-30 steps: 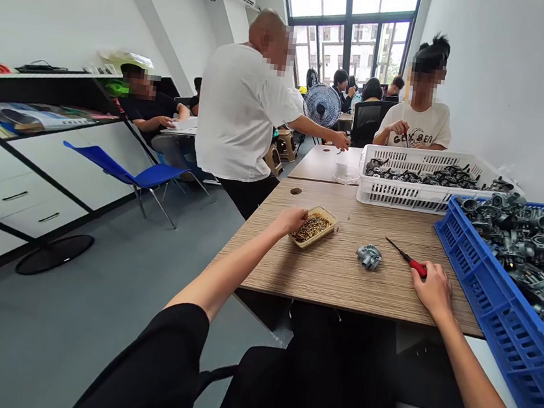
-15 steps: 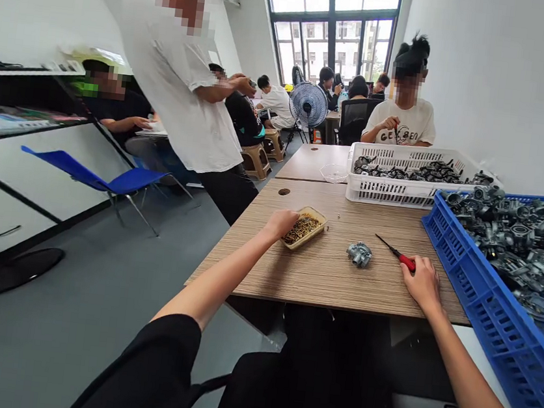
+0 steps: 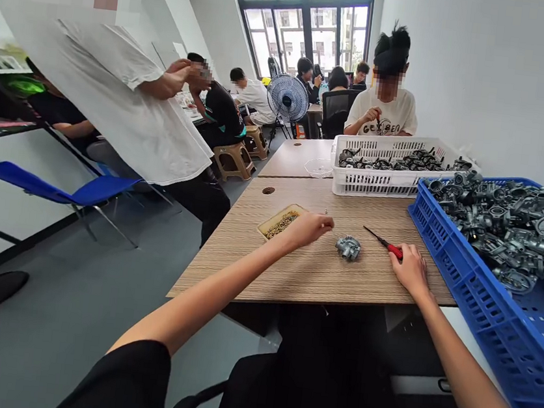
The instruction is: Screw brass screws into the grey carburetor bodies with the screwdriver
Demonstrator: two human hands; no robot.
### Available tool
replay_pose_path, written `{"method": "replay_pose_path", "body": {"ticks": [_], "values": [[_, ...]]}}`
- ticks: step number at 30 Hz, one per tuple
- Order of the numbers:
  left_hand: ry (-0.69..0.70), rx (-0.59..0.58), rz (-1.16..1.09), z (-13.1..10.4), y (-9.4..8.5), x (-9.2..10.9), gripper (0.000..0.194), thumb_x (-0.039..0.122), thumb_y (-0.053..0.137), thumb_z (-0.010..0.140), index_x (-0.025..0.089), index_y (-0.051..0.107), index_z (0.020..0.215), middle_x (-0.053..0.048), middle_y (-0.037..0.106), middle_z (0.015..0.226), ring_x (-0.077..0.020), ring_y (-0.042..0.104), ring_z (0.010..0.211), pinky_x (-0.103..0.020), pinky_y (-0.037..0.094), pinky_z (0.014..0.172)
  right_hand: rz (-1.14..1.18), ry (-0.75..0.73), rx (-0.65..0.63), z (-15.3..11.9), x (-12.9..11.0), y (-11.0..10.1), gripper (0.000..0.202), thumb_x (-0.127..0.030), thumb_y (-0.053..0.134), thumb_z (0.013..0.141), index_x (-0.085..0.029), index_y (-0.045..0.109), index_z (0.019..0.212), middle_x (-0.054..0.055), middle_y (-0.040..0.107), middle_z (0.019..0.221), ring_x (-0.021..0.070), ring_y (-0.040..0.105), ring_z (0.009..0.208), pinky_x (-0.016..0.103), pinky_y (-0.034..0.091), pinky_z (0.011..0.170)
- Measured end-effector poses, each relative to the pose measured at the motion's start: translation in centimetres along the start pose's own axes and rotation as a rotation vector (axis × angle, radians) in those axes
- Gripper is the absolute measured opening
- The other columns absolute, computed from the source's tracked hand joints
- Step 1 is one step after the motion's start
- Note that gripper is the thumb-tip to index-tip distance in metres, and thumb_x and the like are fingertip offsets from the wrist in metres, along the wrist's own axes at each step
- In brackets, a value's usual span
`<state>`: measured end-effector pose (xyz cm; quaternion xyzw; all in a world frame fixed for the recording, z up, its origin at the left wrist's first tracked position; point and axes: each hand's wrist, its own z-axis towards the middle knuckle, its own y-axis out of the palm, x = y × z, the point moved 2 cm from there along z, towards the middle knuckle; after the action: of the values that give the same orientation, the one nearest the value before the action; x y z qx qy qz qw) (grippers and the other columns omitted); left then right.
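Note:
My left hand (image 3: 309,228) hovers over the table between a tray of screws and a grey metal part. Its fingers are pinched together, and whatever they hold is too small to make out. Brass-coloured screws (image 3: 280,226) fill the shallow cream tray (image 3: 264,234), which my left hand and wrist partly cover. The metal part, which looks like a carburetor body (image 3: 348,247), lies on the wood right of that hand. Farther right, my right hand (image 3: 412,270) rests on the table, closed around the red handle of a screwdriver (image 3: 385,243); its dark shaft points away to the left.
A blue crate (image 3: 477,273) heaped with metal parts borders the table (image 3: 293,278) on the right. Behind stands a white basket (image 3: 376,188) holding similar parts, with a seated person beyond it. One person in white stands at the left, near a blue chair (image 3: 101,191).
My left hand has left the screw tray and moved right, toward the carburetor body, fingers pinched. My right hand stays on the screwdriver. The view has swung slightly right.

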<state>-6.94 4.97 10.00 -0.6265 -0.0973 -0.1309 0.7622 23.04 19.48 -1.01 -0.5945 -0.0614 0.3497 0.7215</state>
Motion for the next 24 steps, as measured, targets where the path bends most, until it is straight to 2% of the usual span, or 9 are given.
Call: {"method": "replay_pose_path", "body": {"ticks": [3, 6, 11, 16, 24], "values": [[0.079, -0.045, -0.025, 1.3, 1.4, 3.0, 0.023, 0.026, 0.053, 0.099, 0.023, 0.075, 0.102, -0.004, 0.076, 0.102, -0.0200, 0.070, 0.093, -0.027, 0.051, 0.083, -0.005, -0.006, 0.007, 0.1, 0.0, 0.0, 0.026, -0.040, 0.050, 0.099, -0.020, 0.063, 0.109, 0.012, 0.063, 0.108, 0.0277, 0.060, 0.100, 0.036, 0.040, 0.080], [0.062, -0.105, 0.033, 2.2, 2.7, 4.2, 0.023, 0.024, 0.053, 0.098, 0.024, 0.077, 0.100, -0.005, 0.076, 0.103, -0.0202, 0.070, 0.094, -0.026, 0.051, 0.079, -0.008, -0.009, 0.013, 0.1, 0.1, 0.2, 0.025, -0.040, 0.050, 0.098, -0.020, 0.063, 0.108, 0.012, 0.063, 0.107, 0.0271, 0.061, 0.099, 0.036, 0.040, 0.080], [0.098, -0.143, 0.121, 2.5, 4.3, 4.4, 0.026, 0.022, 0.052, 0.098, 0.026, 0.077, 0.103, -0.004, 0.075, 0.104, -0.0195, 0.071, 0.094, -0.024, 0.051, 0.076, -0.006, -0.002, 0.007, 0.0, 0.0, 0.2, 0.024, -0.039, 0.050, 0.099, -0.020, 0.063, 0.108, 0.012, 0.064, 0.106, 0.0270, 0.061, 0.099, 0.035, 0.040, 0.079], [0.118, -0.168, 0.177, 2.4, 4.9, 4.6, 0.026, 0.021, 0.052, 0.100, 0.024, 0.077, 0.105, -0.006, 0.074, 0.103, -0.0189, 0.071, 0.092, -0.023, 0.051, 0.072, 0.001, 0.003, -0.002, -0.1, -0.2, 0.0, 0.023, -0.038, 0.050, 0.099, -0.020, 0.062, 0.108, 0.012, 0.064, 0.108, 0.0266, 0.061, 0.099, 0.035, 0.040, 0.080], [0.164, -0.074, 0.174, 0.9, 6.0, 4.8, 0.029, 0.015, 0.050, 0.101, 0.024, 0.076, 0.110, -0.006, 0.069, 0.100, -0.0165, 0.070, 0.089, -0.024, 0.054, 0.079, 0.009, 0.010, -0.008, -0.1, -0.4, -0.2, 0.022, -0.037, 0.050, 0.099, -0.020, 0.062, 0.108, 0.012, 0.064, 0.109, 0.0266, 0.060, 0.101, 0.036, 0.041, 0.083]]}}
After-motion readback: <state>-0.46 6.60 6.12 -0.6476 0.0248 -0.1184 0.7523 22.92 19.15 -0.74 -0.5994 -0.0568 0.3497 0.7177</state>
